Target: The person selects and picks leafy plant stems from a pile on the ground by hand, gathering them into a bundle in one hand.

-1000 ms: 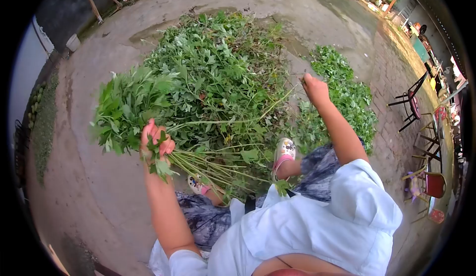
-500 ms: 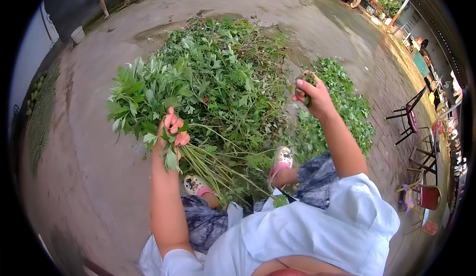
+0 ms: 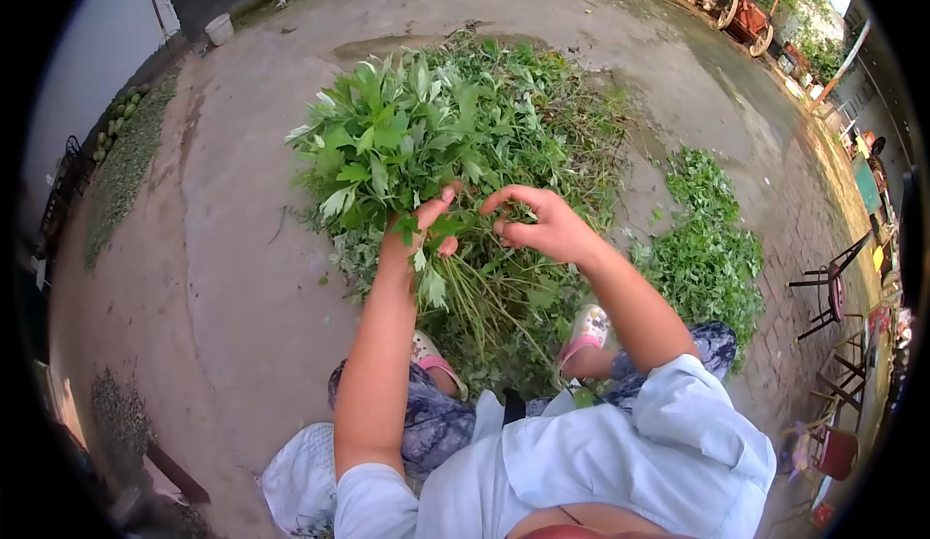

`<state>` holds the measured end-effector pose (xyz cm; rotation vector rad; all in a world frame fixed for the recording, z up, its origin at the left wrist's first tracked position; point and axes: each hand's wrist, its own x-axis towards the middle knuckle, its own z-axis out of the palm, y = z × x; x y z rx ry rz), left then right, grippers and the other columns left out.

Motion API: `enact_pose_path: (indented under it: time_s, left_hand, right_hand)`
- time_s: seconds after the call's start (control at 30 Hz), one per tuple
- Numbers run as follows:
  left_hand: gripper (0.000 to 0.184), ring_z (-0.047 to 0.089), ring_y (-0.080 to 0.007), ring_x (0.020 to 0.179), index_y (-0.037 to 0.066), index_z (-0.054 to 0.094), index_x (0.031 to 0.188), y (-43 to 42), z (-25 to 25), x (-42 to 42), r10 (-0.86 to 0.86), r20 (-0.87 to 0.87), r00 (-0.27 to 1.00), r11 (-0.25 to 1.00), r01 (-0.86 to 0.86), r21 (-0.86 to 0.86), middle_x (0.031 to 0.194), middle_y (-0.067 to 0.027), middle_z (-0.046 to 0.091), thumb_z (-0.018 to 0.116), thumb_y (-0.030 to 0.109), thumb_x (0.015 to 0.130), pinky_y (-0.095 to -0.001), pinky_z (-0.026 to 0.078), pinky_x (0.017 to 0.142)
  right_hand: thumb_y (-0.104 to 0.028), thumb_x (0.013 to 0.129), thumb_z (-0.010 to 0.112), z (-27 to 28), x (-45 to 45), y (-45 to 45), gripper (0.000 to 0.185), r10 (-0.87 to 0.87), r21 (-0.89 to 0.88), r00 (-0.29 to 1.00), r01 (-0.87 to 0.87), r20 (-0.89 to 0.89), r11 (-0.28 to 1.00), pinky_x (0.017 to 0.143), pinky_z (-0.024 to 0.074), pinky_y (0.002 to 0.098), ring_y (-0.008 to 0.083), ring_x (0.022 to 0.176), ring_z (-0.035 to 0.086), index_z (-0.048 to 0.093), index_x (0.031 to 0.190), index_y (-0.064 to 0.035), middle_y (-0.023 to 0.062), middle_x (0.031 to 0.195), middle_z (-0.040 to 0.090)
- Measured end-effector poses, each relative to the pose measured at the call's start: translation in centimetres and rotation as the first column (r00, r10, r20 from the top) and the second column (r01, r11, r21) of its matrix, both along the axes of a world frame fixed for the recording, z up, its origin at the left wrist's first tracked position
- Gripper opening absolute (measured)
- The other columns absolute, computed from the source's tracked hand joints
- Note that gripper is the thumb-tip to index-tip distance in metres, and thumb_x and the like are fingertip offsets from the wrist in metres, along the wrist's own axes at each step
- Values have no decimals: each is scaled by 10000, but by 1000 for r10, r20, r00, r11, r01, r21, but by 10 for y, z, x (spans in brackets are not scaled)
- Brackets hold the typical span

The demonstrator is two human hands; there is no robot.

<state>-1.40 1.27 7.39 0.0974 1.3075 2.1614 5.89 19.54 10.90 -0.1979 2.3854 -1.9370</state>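
I note the right hand has swung from beside the smaller leaf pile to just beside the leafy bunch, loosely parted, seemingly empty, bringing stems within reach. The left hand grips the bunch above the larger heap.

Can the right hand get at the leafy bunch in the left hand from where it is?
Probably yes: the right hand is close beside the left hand, which grips the leafy bunch; the right fingers look parted, and nothing solid appears in between.
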Motion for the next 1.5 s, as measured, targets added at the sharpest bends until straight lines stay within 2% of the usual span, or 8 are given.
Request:
enact_pose_path:
  time_s: [0.67,0.73,0.8,1.13,1.23,1.33,1.43,1.5]
  left_hand:
    - [266,420,-154,390,65,495,650,8,-35,-8,-62,91,994,997,58,40,498,-19,436,594,279,772,-277,306,400]
    - [217,390,-136,377,84,487,728,1,-34,-12,-144,30,989,984,140,110,499,12,408,534,278,813,-272,301,404]
    - [175,334,-103,358,101,481,836,-6,-30,-15,-258,-84,962,935,271,231,496,59,361,448,268,874,-258,295,413]
    - [209,306,-77,378,60,526,944,5,0,2,-137,102,985,990,139,-11,481,57,309,413,231,898,-245,285,436]
    - [225,290,-72,361,38,505,1016,-1,-1,4,-109,58,992,970,93,224,493,56,318,395,200,905,-242,296,422]
    - [230,281,-65,348,31,494,1025,-9,-6,0,-107,112,988,967,77,243,492,59,322,393,200,907,-227,282,390]
    - [225,288,-60,343,33,491,1001,-8,-3,2,-96,128,987,964,60,258,492,59,326,385,210,910,-221,272,363]
    - [223,292,-61,342,34,491,986,-8,-4,4,-135,132,982,960,97,261,491,58,324,383,214,911,-220,275,363]
  right_hand:
    - [-113,635,600,-13,-9,-18,188,-4,618,896,309,-443,723,637,450,421,373,691,542,523,727,31,191,702,546]
    - [-171,676,603,-25,-25,-9,215,-280,387,705,627,-652,676,544,435,371,283,571,549,534,734,24,150,615,531]
    - [-229,732,602,-21,-30,16,263,-615,95,776,629,-140,771,485,390,290,140,484,474,559,814,18,70,524,484]
    - [-155,719,615,-21,-17,-19,257,-261,78,955,273,-141,959,592,435,299,186,628,557,559,904,15,114,686,580]
    - [-138,720,589,-28,-3,31,165,-171,551,806,525,-567,649,626,455,351,304,761,549,542,824,-19,123,845,553]
    - [-171,693,612,-45,27,114,367,-460,976,871,87,-172,-201,951,281,477,267,1133,388,527,1048,-128,100,1074,496]
    - [-193,730,596,-29,53,114,445,-402,966,879,246,-255,-76,987,202,518,284,1219,297,479,1151,-113,133,1237,405]
    - [-218,774,564,-24,39,86,471,-99,862,974,226,-203,453,995,219,478,301,1254,240,430,1204,-83,148,1304,341]
